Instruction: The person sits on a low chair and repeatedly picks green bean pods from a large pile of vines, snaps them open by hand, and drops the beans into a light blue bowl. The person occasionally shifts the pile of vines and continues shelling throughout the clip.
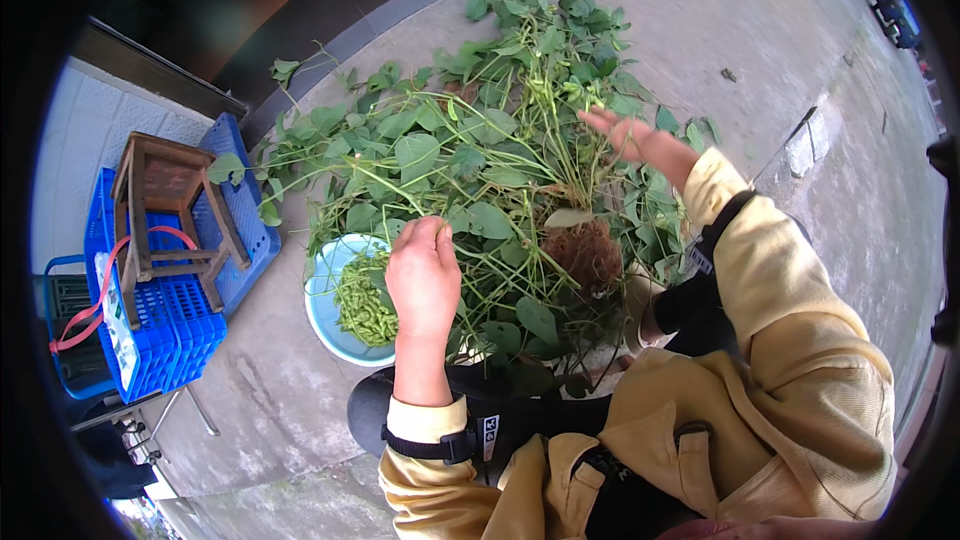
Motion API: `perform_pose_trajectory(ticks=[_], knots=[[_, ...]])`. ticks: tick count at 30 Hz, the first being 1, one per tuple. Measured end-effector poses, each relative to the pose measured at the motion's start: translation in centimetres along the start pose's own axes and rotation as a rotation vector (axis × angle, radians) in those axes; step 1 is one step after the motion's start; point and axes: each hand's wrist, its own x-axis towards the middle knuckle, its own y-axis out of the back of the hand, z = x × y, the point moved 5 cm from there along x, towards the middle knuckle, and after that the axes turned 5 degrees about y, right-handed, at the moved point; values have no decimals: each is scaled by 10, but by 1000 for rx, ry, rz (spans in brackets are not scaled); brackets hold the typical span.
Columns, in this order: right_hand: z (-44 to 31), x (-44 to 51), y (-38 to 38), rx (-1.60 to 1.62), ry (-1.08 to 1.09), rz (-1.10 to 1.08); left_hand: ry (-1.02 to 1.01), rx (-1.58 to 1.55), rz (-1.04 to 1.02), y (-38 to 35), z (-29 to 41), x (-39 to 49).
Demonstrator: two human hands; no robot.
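Observation:
A large heap of uprooted bean plants (487,139) with broad green leaves lies on the ground before me. My left hand (425,270) is closed around a green plant stem, just right of a light-blue basin (322,307) that holds green bean pods (364,300). My right hand (622,136), somewhat blurred, is stretched out with its fingers apart beside upright stems bearing pods (547,101); nothing shows held in it. Below those stems is a clump of brown roots (585,255).
At the left, a small wooden stool (176,262) lies on stacked blue plastic crates (180,345), with a pink strap (112,270) near it. A blue perforated panel (251,240) leans there. Concrete ground (750,52) surrounds the heap; a dark step edge runs behind it.

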Motion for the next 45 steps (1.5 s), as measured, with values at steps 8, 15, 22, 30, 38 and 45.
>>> perform_pose_trajectory(ticks=[8,15,22,30,38,45], knots=[[13,43,116,343,-89,559,-1,-35,-69,-6,8,2],[-73,76,-5,555,-485,-45,-38,-74,-65,-6,21,9],[-65,40,75,1685,-420,568,-57,-77,-58,-8,27,14],[-79,-38,252,1378,-18,790,-132,-167,-39,-23,52,26],[-128,-103,364,1176,470,894,-117,-272,-25,-23,67,36],[-174,-144,396,1308,709,926,74,-759,-67,-6,61,43]])
